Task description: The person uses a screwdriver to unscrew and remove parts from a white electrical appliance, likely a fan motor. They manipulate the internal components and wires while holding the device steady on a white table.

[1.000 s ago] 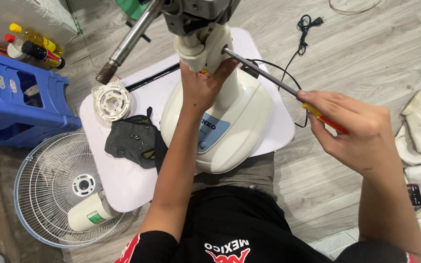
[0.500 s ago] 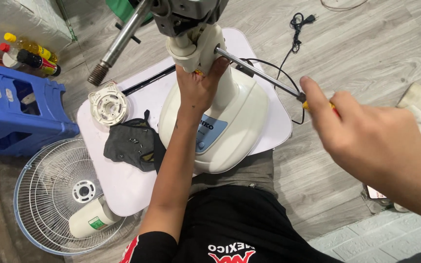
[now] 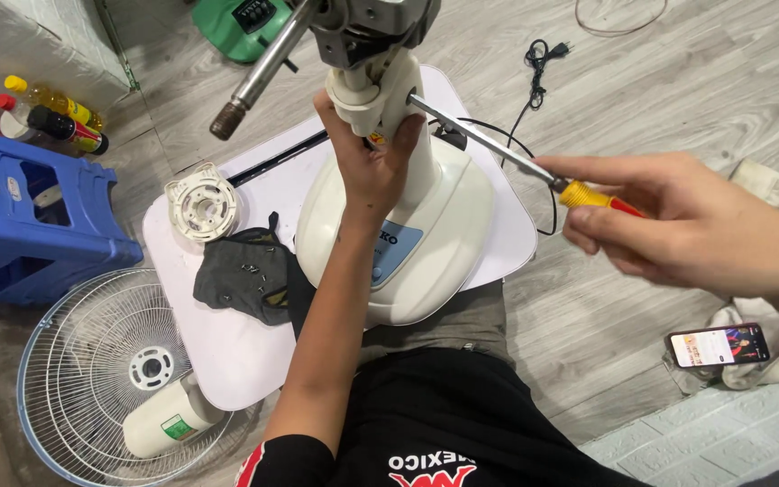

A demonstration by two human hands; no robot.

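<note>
A: Head view first: the left hand (image 3: 367,171) has its fingers (image 3: 388,158) wrapped shut round the cream neck (image 3: 380,86) of the fan base (image 3: 407,234), which stands on the white tabletop (image 3: 227,352). The right hand (image 3: 687,225) is closed on the yellow-and-red handle of the screwdriver (image 3: 534,167), whose tip meets the neck's side.

B: What could go wrong?

A: I'd judge the blade could skid off the screw and jab the left fingers, since they sit just beside the tip. A hard push might also tip the base.

B: Room to move?

A: Open floor on the right, though a phone (image 3: 719,345) lies near that forearm. Leftward it's crowded: dark cloth (image 3: 245,280), round white part (image 3: 202,200), fan grille (image 3: 101,370), blue stool (image 3: 20,216).
</note>
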